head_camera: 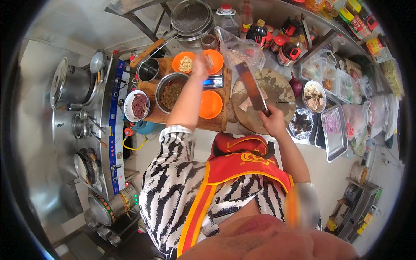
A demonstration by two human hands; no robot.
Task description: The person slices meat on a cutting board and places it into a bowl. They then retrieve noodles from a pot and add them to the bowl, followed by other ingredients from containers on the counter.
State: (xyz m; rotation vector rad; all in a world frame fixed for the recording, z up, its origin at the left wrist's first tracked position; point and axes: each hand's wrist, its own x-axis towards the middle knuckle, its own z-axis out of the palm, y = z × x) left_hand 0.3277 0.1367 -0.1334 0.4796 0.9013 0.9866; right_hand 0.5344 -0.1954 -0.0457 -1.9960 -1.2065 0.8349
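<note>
My right hand grips the handle of a broad cleaver, its blade slanting over a round, worn wooden chopping block. Pieces of pale raw meat lie on the block beside and partly under the blade. Blurred by motion, my left hand is over the near-left side of an orange bowl that rests on a digital kitchen scale. Something pale pink shows by the fingers; whether they hold it is unclear. Peeled garlic cloves fill part of another orange bowl just left.
A third orange bowl, a metal pot of brownish food and a bowl of sliced dark meat stand nearby. A clear plastic bag lies behind the block. A red onion and a tray of sliced onion are right.
</note>
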